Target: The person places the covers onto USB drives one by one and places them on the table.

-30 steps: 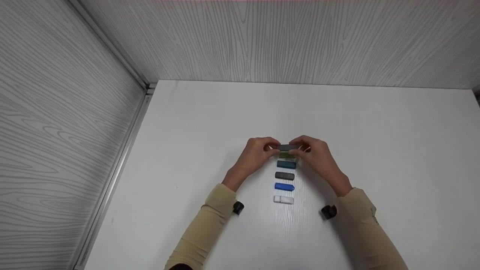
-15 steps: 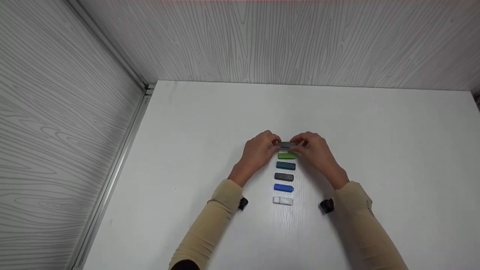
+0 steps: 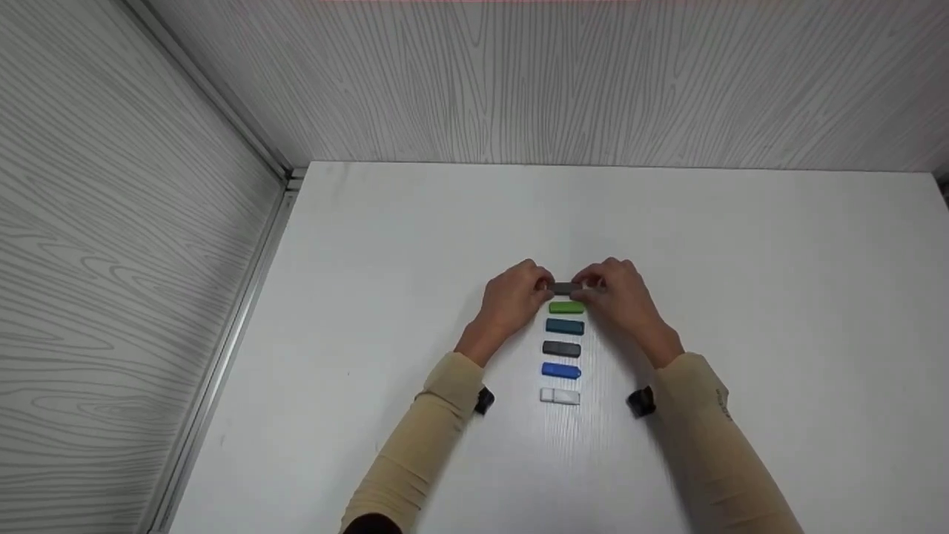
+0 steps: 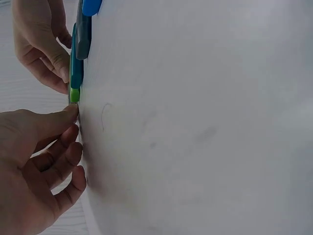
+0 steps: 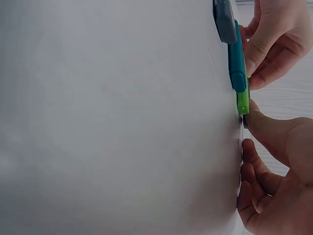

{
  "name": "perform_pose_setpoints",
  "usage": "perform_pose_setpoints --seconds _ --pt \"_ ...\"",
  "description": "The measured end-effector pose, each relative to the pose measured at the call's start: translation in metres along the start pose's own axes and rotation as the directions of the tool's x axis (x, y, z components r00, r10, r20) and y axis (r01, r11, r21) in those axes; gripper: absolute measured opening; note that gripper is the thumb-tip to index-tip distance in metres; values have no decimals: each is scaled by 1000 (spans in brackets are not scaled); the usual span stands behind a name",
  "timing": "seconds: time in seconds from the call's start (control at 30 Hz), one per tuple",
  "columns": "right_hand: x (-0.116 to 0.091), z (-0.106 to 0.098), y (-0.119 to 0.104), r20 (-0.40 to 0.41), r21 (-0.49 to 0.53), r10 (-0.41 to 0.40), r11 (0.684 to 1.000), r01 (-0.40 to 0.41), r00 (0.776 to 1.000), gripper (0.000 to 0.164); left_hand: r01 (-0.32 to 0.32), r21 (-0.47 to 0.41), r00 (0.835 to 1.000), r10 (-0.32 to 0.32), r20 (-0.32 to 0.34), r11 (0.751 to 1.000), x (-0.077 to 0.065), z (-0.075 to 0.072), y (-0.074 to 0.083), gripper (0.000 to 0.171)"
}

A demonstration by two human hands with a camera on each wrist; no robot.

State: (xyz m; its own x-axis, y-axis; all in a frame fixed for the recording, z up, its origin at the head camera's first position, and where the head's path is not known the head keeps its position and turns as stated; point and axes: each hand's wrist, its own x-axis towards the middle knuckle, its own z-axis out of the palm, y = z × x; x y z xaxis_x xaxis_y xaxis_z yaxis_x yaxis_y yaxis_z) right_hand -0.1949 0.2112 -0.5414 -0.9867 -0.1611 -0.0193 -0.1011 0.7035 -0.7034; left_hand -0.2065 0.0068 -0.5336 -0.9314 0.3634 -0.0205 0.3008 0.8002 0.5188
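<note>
In the head view a dark grey USB stick (image 3: 566, 288) lies crosswise at the far end of a column of sticks. My left hand (image 3: 513, 300) pinches its left end between thumb and fingers; my right hand (image 3: 621, 302) pinches the right end. Just nearer than it lies a green USB stick (image 3: 566, 307), close to both thumbs. A teal USB stick (image 3: 565, 326) follows, parallel to the green one. Both wrist views show the hands facing each other across the column, with the held stick mostly hidden behind the teal stick (image 5: 237, 63) and green stick (image 5: 243, 103).
Nearer along the column lie a second dark grey stick (image 3: 562, 348), a blue stick (image 3: 561, 371) and a white stick (image 3: 560, 396). All rest on a white table (image 3: 415, 222). Wood-grain panels stand behind (image 3: 474, 81) and at the left (image 3: 111, 297).
Both hands have shifted the dark grey stick slightly away from the green one, then a touch back toward it. The green stick now shows more fully. The other sticks stay in place.
</note>
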Motion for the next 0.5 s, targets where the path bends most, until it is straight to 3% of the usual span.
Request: perform_pose_setpoints --seconds 0.27,0.5 --pt "3 -1 -5 45 17 36 999 -37 998 27 36 -47 999 -35 13 998 0 -2 2 21" --pt "-8 -19 1 91 78 92 992 -99 992 48 21 -42 999 -22 -23 999 -3 -9 5 35"
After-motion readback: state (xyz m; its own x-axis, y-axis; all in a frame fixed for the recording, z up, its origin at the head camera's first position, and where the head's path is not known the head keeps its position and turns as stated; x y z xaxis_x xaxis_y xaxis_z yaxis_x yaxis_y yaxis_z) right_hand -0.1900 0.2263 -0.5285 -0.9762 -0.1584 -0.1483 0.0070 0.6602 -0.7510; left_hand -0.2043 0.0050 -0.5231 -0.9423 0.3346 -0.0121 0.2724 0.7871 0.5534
